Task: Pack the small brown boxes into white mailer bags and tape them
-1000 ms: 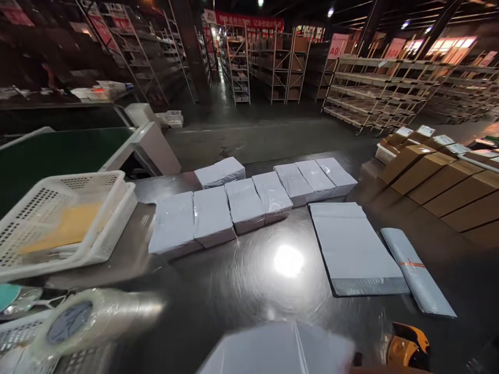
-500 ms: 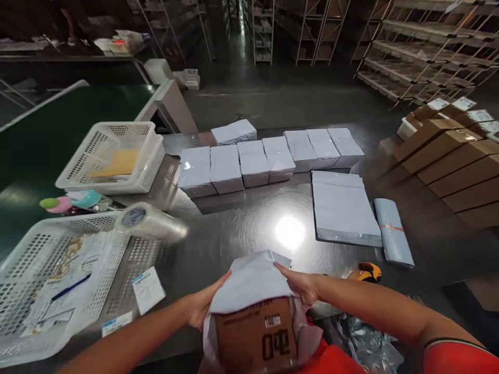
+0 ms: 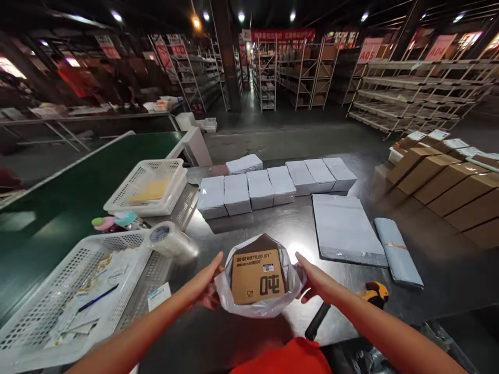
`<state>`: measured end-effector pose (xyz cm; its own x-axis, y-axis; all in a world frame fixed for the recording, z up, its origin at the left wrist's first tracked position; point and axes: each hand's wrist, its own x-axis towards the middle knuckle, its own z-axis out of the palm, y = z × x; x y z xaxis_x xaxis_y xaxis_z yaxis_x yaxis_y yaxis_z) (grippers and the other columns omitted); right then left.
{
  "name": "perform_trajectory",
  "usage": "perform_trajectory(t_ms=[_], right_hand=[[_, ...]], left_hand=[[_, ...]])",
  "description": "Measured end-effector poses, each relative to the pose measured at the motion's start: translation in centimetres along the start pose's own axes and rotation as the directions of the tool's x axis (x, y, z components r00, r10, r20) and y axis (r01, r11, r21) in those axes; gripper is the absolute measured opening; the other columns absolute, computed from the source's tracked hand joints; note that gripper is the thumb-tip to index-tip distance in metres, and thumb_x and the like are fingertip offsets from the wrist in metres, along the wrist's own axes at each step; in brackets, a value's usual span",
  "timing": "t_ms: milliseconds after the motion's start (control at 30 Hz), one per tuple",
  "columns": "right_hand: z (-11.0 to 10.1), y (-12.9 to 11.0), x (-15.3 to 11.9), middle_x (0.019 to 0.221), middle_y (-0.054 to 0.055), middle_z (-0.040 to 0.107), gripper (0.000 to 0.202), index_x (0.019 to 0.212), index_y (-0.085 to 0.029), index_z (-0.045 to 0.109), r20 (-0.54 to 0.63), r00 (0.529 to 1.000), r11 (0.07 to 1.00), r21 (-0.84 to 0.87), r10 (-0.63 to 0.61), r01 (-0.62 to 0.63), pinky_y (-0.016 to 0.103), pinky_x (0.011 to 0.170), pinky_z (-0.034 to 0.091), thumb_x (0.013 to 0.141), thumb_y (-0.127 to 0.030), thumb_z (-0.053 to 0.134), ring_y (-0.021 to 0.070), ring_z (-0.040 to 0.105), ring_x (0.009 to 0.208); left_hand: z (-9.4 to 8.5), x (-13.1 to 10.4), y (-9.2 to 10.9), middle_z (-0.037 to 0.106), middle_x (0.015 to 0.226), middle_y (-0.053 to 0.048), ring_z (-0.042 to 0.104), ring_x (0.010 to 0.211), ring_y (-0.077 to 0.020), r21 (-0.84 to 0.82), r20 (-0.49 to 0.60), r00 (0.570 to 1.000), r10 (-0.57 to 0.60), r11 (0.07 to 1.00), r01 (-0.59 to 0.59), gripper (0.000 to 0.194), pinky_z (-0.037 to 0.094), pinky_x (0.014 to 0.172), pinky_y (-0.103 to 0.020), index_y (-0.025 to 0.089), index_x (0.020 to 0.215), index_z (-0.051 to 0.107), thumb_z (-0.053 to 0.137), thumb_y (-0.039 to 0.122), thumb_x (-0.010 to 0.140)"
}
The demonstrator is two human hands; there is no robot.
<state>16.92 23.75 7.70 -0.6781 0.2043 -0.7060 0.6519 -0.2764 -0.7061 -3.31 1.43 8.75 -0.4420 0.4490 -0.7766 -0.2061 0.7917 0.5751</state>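
Observation:
A brown cardboard box (image 3: 249, 278) printed with dark lettering sits inside a white plastic mailing bag (image 3: 257, 310), whose mouth gapes open around it. At the bag's left edge is my left hand (image 3: 206, 284), thumb pointing up and fingers curled at the plastic. My right hand (image 3: 317, 279) has the opposite edge, its thumb also raised and its fingertips partly behind the film. The bag is over the metal table's near part. Close to my right forearm lie a yellow-and-black tape dispenser (image 3: 376, 295) and its black handle (image 3: 317, 321).
White wrapped parcels (image 3: 237, 195) stand in a row across the metal table (image 3: 268, 221). Flat mailing bags (image 3: 346, 228) and a grey banded roll (image 3: 397, 252) lie right. White baskets (image 3: 117, 306) and a clear tape roll (image 3: 171, 241) are left. Brown boxes (image 3: 448, 182) line the right side.
The bag and box have moved from close to my body out over the table. The bag's flap, earlier drawn over the box top, is now spread open. My view has tilted up.

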Motion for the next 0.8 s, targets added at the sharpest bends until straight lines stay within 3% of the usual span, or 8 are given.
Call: perform_trajectory(t_ms=[100, 200, 367, 467, 567, 633, 700, 800], right_hand=[[0.2, -0.7, -1.1, 0.046, -0.005, 0.055, 0.038, 0.096, -0.019, 0.05, -0.128, 0.981, 0.983, -0.125, -0.147, 0.131, 0.02, 0.037, 0.035, 0.074, -0.048, 0.06, 0.0111, 0.047, 0.038], [0.0, -1.8, -1.9, 0.038, -0.013, 0.045, 0.046, 0.104, -0.02, 0.045, -0.247, 0.919, 0.95, -0.14, -0.307, 0.279, 0.019, 0.036, 0.024, 0.064, -0.032, 0.065, 0.0091, 0.035, 0.032], [-2.3, -1.8, -3.0, 0.044, -0.012, 0.045, 0.044, 0.107, -0.021, 0.044, -0.281, 0.843, 0.883, -0.034, -0.459, 0.469, 0.023, 0.041, 0.028, 0.078, -0.052, 0.057, 0.0102, 0.038, 0.036], [-3.7, -0.4, -2.3, 0.067, -0.005, 0.056, 0.059, 0.118, -0.023, 0.045, -0.249, 0.699, 0.739, -0.15, -0.671, 0.656, 0.027, 0.054, 0.043, 0.076, -0.06, 0.064, 0.0132, 0.053, 0.056], [-4.0, 0.1, -0.6, 0.127, 0.013, 0.052, 0.091, 0.131, -0.026, 0.047, -0.086, 0.605, 0.586, -0.384, -0.792, 0.713, 0.04, 0.092, 0.048, 0.053, -0.053, 0.086, 0.0272, 0.054, 0.116], [-3.6, -0.4, 0.6, 0.148, 0.015, 0.035, 0.086, 0.124, -0.025, 0.056, 0.058, 0.627, 0.533, -0.469, -0.777, 0.704, 0.048, 0.108, 0.036, 0.049, -0.05, 0.09, 0.0337, 0.033, 0.138], [-3.1, -1.3, 1.8, 0.147, 0.014, 0.04, 0.054, 0.098, -0.021, 0.067, 0.194, 0.635, 0.524, -0.415, -0.748, 0.744, 0.049, 0.113, 0.03, 0.056, -0.05, 0.087, 0.034, 0.03, 0.141], [-3.0, -2.1, 3.0, 0.139, 0.012, 0.053, 0.038, 0.064, -0.018, 0.061, 0.254, 0.61, 0.582, -0.181, -0.751, 0.793, 0.046, 0.11, 0.033, 0.063, -0.048, 0.085, 0.0323, 0.044, 0.134]], left_hand=[[0.0, -0.4, 0.9, 0.06, 0.06, 0.002, 0.056, 0.045, -0.017, 0.125, -0.098, 0.991, 0.088, 0.989, -0.076, 0.058, 0.041, 0.039, -0.025, 0.019, 0.114, 0.048, 0.056, 0.061, 0.074], [-0.6, -0.6, 1.3, 0.049, 0.049, 0.008, 0.042, 0.037, -0.0106, 0.092, -0.087, 0.99, 0.108, 0.991, -0.099, 0.052, 0.026, 0.034, -0.019, 0.019, 0.111, 0.049, 0.064, 0.034, 0.064], [-2.8, -1.2, -0.8, 0.025, 0.039, 0.015, 0.019, 0.034, -0.0058, -0.08, 0.043, 0.994, 0.097, 0.992, -0.093, 0.042, 0.011, 0.038, -0.019, 0.021, 0.094, 0.05, 0.059, 0.043, 0.06], [-4.1, -1.8, -0.9, 0.034, 0.045, 0.011, 0.031, 0.037, -0.0111, 0.161, -0.143, 0.968, 0.205, 0.97, -0.181, 0.055, 0.021, 0.04, -0.022, 0.018, 0.108, 0.051, 0.049, 0.058, 0.071], [-3.8, -1.8, 1.8, 0.061, 0.078, -0.003, 0.061, 0.072, -0.0229, 0.614, -0.347, 0.769, 0.537, 0.75, -0.246, 0.065, 0.044, 0.062, -0.03, 0.014, 0.13, 0.045, 0.052, 0.053, 0.079], [-2.2, -1.1, 4.6, 0.061, 0.116, -0.014, 0.059, 0.107, -0.0303, 0.824, -0.179, 0.678, 0.713, 0.486, -0.293, 0.066, 0.046, 0.086, -0.037, 0.013, 0.132, 0.047, 0.063, 0.044, 0.076], [0.1, 0.2, 7.3, 0.056, 0.128, -0.019, 0.055, 0.116, -0.0351, 0.917, 0.014, 0.68, 0.733, 0.261, -0.301, 0.07, 0.045, 0.091, -0.041, 0.013, 0.133, 0.049, 0.071, 0.039, 0.072], [2.8, 2.3, 9.8, 0.066, 0.111, -0.017, 0.061, 0.105, -0.0326, 0.943, 0.133, 0.727, 0.674, 0.141, -0.303, 0.033, 0.047, 0.082, -0.039, 0.014, 0.114, 0.063, 0.058, 0.027, 0.084]])
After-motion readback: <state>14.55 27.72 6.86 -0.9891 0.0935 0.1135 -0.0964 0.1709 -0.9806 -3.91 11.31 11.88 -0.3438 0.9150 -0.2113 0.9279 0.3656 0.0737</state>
